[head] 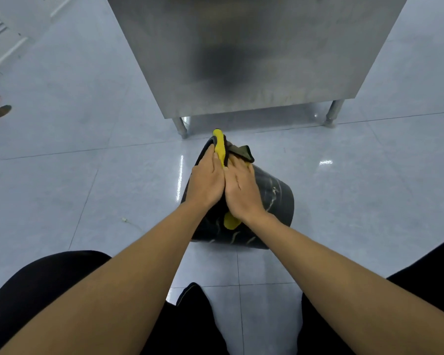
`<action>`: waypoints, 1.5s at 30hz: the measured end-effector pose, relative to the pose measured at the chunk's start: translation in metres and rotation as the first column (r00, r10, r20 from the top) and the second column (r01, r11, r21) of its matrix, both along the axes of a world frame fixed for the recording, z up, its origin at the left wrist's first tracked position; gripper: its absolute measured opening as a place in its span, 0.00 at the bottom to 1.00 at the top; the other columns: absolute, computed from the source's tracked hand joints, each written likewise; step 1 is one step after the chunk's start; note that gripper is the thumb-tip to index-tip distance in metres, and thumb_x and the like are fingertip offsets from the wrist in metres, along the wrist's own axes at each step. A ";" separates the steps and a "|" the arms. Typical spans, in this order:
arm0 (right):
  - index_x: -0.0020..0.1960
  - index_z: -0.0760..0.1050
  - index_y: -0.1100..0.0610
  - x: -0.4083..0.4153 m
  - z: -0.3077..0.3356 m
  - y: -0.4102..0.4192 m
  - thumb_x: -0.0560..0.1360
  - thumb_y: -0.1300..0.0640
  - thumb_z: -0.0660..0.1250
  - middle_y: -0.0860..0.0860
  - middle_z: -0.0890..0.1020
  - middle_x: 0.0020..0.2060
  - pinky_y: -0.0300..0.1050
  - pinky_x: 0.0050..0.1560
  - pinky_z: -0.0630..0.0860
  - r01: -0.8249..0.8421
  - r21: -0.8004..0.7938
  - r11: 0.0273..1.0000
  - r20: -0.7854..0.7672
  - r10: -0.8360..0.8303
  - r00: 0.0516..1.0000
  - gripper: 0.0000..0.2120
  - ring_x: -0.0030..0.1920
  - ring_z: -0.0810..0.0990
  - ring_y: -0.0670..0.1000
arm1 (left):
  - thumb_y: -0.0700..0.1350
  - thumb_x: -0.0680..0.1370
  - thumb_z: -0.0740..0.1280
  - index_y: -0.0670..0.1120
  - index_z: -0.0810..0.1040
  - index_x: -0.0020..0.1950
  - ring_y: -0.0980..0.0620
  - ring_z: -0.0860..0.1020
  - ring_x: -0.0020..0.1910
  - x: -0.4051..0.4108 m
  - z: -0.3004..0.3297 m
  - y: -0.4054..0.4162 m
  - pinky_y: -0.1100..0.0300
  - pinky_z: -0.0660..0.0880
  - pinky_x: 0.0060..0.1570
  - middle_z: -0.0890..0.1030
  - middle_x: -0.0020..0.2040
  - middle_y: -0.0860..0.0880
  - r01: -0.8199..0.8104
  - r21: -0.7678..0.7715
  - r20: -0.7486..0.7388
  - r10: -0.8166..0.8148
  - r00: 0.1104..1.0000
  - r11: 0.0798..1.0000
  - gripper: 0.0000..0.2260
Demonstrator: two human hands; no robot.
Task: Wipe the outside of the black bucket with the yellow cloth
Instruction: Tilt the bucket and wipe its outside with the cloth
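Just ahead of my knees, on the pale glossy floor tiles (62,175), the black plastic bucket streaked with pale marks (274,198) lies on its side, and that's my landmark for everything here. Its long axis runs away from me and a touch to the left: the flat base sits nearest me on the right, the rim end points off toward the far side.

Both my hands are on top of the bucket, side by side and touching. My left hand (207,180) lies flat along the bucket's left flank, fingers straight, reaching toward the rim. My right hand (242,187) presses down flat on the yellow microfibre cloth with a dark edge (220,147); fingers look extended, not clenched, nothing pinched that I can see. The cloth runs along the bucket's length under my right palm, a tail poking out by my wrist, the other end bunched past my fingertips at the rim.

So the stroke I reckon comes next runs along that axis, and my right hand owns it; the left steadies.

Beyond the bucket's rim stands the brushed stainless-steel cabinet on short tubular legs (254,55), near it but apart.
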State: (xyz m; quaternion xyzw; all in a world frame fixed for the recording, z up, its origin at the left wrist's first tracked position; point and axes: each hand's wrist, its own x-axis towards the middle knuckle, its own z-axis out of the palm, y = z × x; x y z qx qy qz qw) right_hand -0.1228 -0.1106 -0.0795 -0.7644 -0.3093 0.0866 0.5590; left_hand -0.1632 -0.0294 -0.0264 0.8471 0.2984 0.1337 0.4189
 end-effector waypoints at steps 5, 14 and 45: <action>0.65 0.75 0.50 0.027 -0.035 -0.043 0.82 0.50 0.49 0.48 0.79 0.63 0.57 0.76 0.56 0.204 -0.296 0.933 0.123 -0.175 0.977 0.19 0.66 0.74 0.50 | 0.50 0.86 0.51 0.47 0.69 0.68 0.44 0.79 0.50 0.000 -0.005 0.006 0.50 0.75 0.49 0.81 0.52 0.45 -0.075 0.002 -0.031 0.075 0.997 0.997 0.15; 0.35 0.64 0.47 0.047 -0.061 -0.075 0.80 0.55 0.52 0.49 0.77 0.43 0.49 0.51 0.68 0.414 -0.419 0.808 -0.245 -0.540 0.805 0.15 0.50 0.77 0.57 | 0.49 0.87 0.51 0.46 0.69 0.64 0.53 0.73 0.32 0.008 -0.008 0.000 0.58 0.67 0.32 0.75 0.36 0.49 -0.096 0.020 -0.035 0.096 0.995 0.995 0.12; 0.72 0.72 0.50 0.002 -0.024 -0.019 0.84 0.46 0.55 0.52 0.75 0.54 0.46 0.56 0.71 0.248 -0.130 0.960 0.262 -0.208 0.942 0.19 0.55 0.71 0.52 | 0.45 0.85 0.55 0.42 0.78 0.54 0.50 0.77 0.43 0.023 0.005 0.004 0.66 0.70 0.37 0.81 0.44 0.48 -0.039 0.040 0.028 0.038 0.999 0.998 0.13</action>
